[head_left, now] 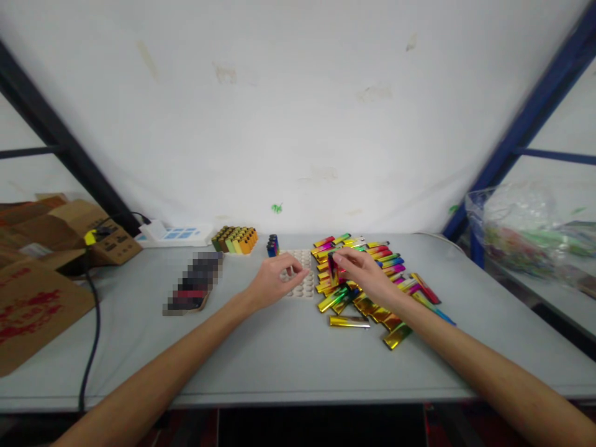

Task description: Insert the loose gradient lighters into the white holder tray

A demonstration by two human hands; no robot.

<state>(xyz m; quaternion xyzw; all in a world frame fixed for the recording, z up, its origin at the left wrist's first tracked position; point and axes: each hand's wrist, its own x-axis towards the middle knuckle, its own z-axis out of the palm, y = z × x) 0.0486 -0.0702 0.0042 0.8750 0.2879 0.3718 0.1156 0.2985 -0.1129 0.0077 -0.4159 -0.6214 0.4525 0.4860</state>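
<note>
My right hand (365,273) pinches a shiny red and gold lighter (333,272) with a dark top, held roughly upright above the pile's left edge. Over the left part of a white tray with round holes (306,287) is my left hand (279,280); its fingers are loosely curled, with a gap to the thumb and nothing visible in it. A few blue lighters (272,247) stand upright at the tray's back left corner. To the right lies a loose pile of metallic lighters (367,304) in gold, red, green, blue and pink, partly hidden by my right hand.
Behind and left stands a block of yellow and orange lighters (235,240). A pixelated dark object (195,282) lies left of my left hand. Further left are a white power strip (179,236), a black cable (97,316) and cardboard boxes (41,304). A clear plastic bag (521,230) sits right.
</note>
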